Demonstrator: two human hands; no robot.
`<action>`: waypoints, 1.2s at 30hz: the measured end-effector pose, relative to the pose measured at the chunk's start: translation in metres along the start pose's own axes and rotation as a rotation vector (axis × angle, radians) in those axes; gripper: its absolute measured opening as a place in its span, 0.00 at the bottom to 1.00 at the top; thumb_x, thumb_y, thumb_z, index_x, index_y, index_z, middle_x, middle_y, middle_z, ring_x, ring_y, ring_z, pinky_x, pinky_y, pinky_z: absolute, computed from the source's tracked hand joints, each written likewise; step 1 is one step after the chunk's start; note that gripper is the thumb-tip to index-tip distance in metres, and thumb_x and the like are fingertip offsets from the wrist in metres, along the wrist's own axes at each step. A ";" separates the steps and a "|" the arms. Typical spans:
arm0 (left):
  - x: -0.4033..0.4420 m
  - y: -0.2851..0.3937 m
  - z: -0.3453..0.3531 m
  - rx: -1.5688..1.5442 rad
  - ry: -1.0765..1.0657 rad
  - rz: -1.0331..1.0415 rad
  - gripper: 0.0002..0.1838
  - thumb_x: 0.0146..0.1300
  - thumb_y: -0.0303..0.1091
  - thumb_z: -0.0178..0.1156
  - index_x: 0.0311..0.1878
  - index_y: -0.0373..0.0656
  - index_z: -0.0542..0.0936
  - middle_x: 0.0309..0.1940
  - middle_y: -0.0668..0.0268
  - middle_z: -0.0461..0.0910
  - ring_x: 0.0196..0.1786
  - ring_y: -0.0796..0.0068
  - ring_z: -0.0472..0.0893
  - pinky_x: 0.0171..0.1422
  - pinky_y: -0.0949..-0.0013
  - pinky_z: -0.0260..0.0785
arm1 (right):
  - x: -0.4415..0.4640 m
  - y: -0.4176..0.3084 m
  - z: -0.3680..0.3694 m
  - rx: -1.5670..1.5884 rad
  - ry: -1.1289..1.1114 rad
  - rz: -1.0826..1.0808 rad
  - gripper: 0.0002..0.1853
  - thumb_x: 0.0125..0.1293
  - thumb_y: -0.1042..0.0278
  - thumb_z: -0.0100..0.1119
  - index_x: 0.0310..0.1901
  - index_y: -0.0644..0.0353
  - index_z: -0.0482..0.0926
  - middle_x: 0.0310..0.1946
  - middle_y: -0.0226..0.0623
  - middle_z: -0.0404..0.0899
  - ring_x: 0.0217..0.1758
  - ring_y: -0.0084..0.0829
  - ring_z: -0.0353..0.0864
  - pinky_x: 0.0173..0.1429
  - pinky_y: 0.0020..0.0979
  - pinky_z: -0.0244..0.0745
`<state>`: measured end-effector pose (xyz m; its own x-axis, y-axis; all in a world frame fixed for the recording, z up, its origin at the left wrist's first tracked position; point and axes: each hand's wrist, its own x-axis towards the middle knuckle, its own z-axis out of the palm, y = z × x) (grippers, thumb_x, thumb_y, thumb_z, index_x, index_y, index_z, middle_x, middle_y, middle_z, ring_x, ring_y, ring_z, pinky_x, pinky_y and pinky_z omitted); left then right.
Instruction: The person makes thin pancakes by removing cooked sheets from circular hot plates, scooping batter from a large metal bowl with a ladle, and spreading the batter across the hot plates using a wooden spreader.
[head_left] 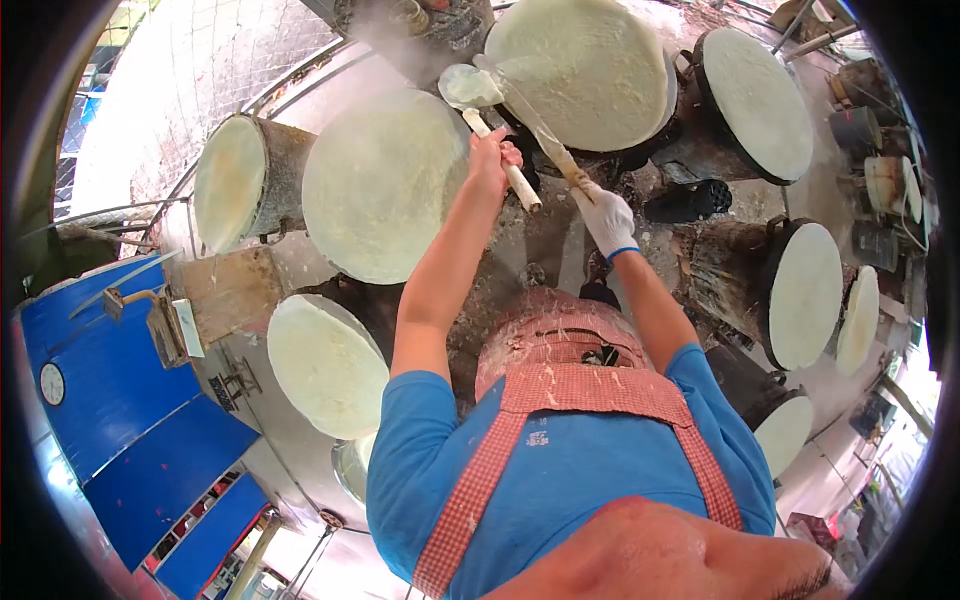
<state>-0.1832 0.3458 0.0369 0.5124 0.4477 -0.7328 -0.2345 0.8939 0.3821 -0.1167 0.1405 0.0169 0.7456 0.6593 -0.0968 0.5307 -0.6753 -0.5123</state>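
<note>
The ladle [467, 87] is between two wide round pans, its bowl filled with a pale mixture and its pale handle slanting back toward the body. The left hand [491, 157] is bare, with its fingers clamped around this handle. The far end of the paddle [538, 128] is at the bowl's edge; whether they touch cannot be told. Its shaft crosses the near left edge of the far pan [580, 70] in view. The right hand [608, 222] wears a white glove with a blue cuff, fingers clamped around the paddle's brown grip.

The left pan [385, 190] is just beside the left forearm, its top pale and rounded like the far one. More pale-topped pans stand around, among them one [757, 105] at far right and another [325, 365] near the left elbow. Steam drifts beyond the ladle. The person wears a blue shirt [570, 470] and a red checked apron [600, 390]. Well off to the left, a clock [52, 383] hangs on a blue wall [130, 400].
</note>
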 end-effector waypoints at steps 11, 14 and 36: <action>-0.009 0.011 -0.012 -0.188 -0.117 -0.153 0.11 0.59 0.25 0.49 0.35 0.47 0.56 0.15 0.72 0.57 0.14 0.84 0.58 0.13 0.80 0.53 | -0.019 0.001 -0.006 0.358 -0.068 0.136 0.19 0.56 0.51 0.56 0.46 0.52 0.78 0.21 0.39 0.78 0.18 0.32 0.75 0.23 0.31 0.67; -0.030 0.025 -0.025 -0.317 -0.241 -0.227 0.10 0.60 0.26 0.49 0.30 0.44 0.57 0.15 0.72 0.57 0.14 0.85 0.58 0.13 0.82 0.52 | -0.028 0.002 -0.025 1.053 -0.449 0.456 0.18 0.57 0.59 0.59 0.47 0.58 0.78 0.17 0.25 0.72 0.14 0.14 0.63 0.17 0.19 0.58; -0.309 -0.201 -0.204 -1.059 -0.353 0.023 0.18 0.67 0.39 0.45 0.59 0.55 0.66 0.17 0.70 0.58 0.13 0.85 0.57 0.11 0.83 0.53 | -0.059 0.020 -0.087 1.445 -1.636 0.273 0.26 0.47 0.71 0.55 0.49 0.74 0.68 0.10 0.30 0.65 0.06 0.19 0.58 0.12 0.24 0.55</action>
<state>-0.4624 0.0327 0.0714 0.6657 0.5827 -0.4660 -0.7461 0.5301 -0.4029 -0.1153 0.0593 0.0868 -0.5807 0.7619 -0.2869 -0.6546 -0.6465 -0.3920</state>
